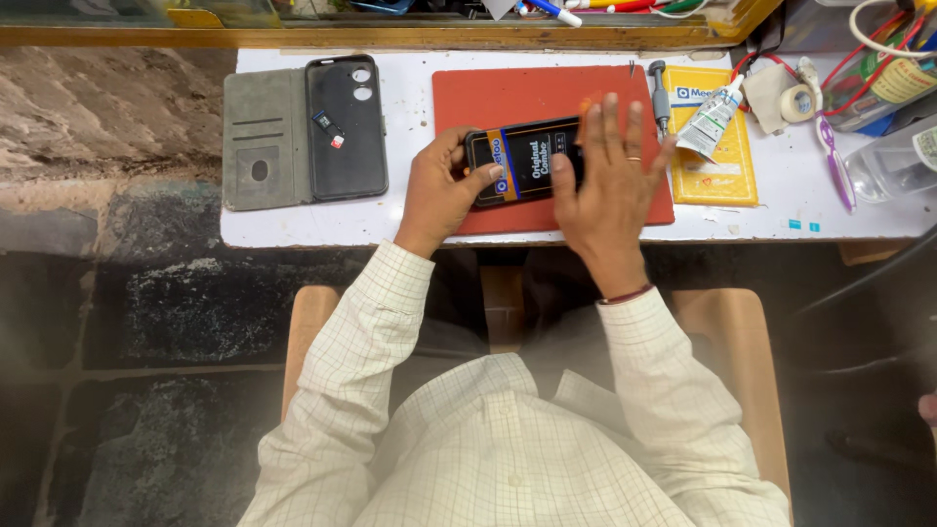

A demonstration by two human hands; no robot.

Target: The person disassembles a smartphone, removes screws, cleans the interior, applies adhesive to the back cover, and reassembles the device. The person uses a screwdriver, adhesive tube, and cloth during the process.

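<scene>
Landmark: the red mat point(547, 93), a flat matte rectangle with rounded corners, laid on the white worktop point(410, 224).
Flip case: left of the red mat, a grey wallet-style phone cover point(262, 137) is spread open; its cloth-like flap carries card slots, and its black moulded shell has camera cut-outs, with a small card-like piece resting in it.
Left hand: at the left edge of the red mat, the left hand point(439, 190) is clamped round the near end of the smartphone point(527, 161), thumb on the glass, fingers curled behind.
Smartphone: on the middle of the red mat, held slightly tilted; a glossy black slab with a printed protective film across its screen.
Right hand: over the right half of the red mat, the right hand point(607, 181) is laid flat on the phone, fingers spread and not closed, a small orange piece point(589, 105) pressed under the fingertips; a ring is worn.
Progress: the film is judged already seated on the screen; smoothing appears under way, and the phone is not yet in the flip case.
Screwdriver: just right of the red mat, a slim metal-tipped screwdriver point(661, 98) lies upright.
Glue tube: further right of the mat, a soft white tube point(711, 119) rests on a yellow card packet point(717, 171).
Tape roll: well right of the mat, a pale tape roll point(796, 102) is seen.
</scene>
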